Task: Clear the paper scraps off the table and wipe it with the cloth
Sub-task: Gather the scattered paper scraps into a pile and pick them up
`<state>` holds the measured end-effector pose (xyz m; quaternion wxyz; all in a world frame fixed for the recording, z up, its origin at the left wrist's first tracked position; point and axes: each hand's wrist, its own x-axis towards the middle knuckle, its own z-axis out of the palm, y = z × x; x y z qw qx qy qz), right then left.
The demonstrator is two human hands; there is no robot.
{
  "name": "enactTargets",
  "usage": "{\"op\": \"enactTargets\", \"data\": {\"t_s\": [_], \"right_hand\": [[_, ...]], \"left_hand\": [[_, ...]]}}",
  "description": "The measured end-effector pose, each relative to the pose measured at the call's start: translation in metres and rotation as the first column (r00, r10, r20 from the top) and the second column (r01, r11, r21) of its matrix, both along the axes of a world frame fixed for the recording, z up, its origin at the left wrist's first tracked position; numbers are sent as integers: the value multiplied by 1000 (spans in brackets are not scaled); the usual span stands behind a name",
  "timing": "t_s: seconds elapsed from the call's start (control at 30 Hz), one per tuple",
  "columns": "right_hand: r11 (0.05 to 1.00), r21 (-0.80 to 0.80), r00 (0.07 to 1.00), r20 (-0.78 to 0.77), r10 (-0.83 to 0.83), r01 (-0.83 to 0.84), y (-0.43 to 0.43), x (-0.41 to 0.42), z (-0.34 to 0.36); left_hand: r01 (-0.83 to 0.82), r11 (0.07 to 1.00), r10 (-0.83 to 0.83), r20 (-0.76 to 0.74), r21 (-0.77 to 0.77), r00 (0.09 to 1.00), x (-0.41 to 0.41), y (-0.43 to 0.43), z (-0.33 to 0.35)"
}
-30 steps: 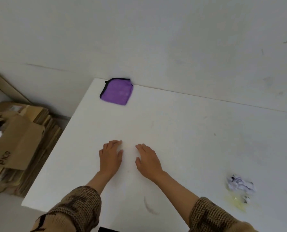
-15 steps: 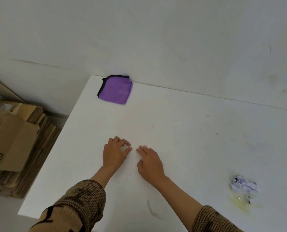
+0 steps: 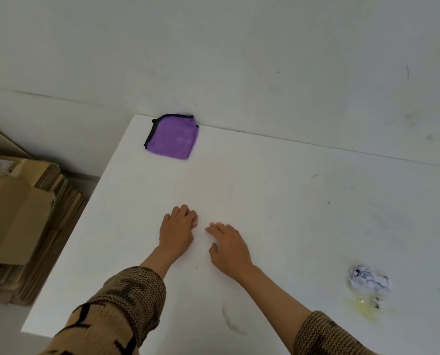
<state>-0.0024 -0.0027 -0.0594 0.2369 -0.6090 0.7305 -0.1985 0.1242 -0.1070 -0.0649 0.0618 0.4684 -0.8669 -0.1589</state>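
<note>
White table (image 3: 265,190), your left hand (image 3: 177,233) fingers curled on nothing, right hand (image 3: 230,248) fingers flat. That cloth (image 3: 172,136) sits well beyond them, paper scrap (image 3: 368,279) way off right.

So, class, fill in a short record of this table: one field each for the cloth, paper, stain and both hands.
table: white, against the wall
cloth: purple, folded, far left corner, untouched
paper ball: crumpled, near right, apart from both hands
stain: yellowish, beside the paper ball
left hand: on the table, fingers curled, holding nothing visible
right hand: flat on the table, fingers straight
cardboard: stacked, left of the table
</note>
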Motion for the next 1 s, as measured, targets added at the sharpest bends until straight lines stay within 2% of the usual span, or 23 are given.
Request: {"op": "enactTargets", "data": {"t_s": [0.1,0.2,0.37,0.5,0.57,0.67,0.73,0.83,1.0], "right_hand": [[1000,13,999,29,21,-21,-2,-8,-2],[999,24,997,66,33,-34,-2,-15,-2],[995,75,946,315,-82,62,3,-14,7],[999,49,909,416,-16,-4,27,-3,17],[1000,27,893,451,-4,-9,41,-3,18],[997,44,872,483,-82,69,61,-14,20],[992,79,853,506,-128,102,77,-26,24],[979,103,810,550,-203,176,103,-46,32],[903,129,712,573,-406,410,150,-78,40]], "left_hand": [[-18,999,22,-78,47,997,16,5,-3],[-106,984,133,-197,144,971,34,16,-2],[-200,964,251,-348,177,903,42,50,8],[-59,980,134,-412,189,901,29,91,18],[-52,965,173,-472,258,864,17,111,18],[-109,910,320,-511,399,798,-3,131,18],[-93,878,353,-503,470,789,-18,139,21],[-11,861,297,-485,508,822,-44,148,25],[119,844,172,-473,523,864,-94,167,30]]}}
